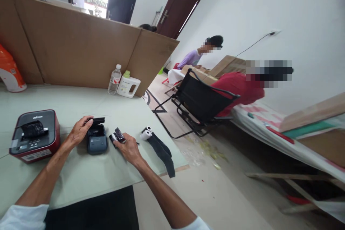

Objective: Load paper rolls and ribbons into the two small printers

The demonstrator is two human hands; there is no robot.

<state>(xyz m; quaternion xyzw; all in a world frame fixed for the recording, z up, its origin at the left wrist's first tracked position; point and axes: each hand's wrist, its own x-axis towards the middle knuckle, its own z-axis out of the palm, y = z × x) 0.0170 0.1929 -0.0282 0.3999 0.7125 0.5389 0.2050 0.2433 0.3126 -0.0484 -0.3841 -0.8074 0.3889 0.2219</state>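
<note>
The left hand's (79, 130) fingers curl over the raised lid of the small grey printer (96, 140) on the worktop (81, 172). The right hand's (129, 148) fingers pinch a black part (119, 135) just beside it. A paper roll (146, 133) lies near; a red printer (35, 136) stands further left.

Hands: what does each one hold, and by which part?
The left hand holds the small dark printer at its open lid; the right hand pinches a small black part by its near end.
</note>
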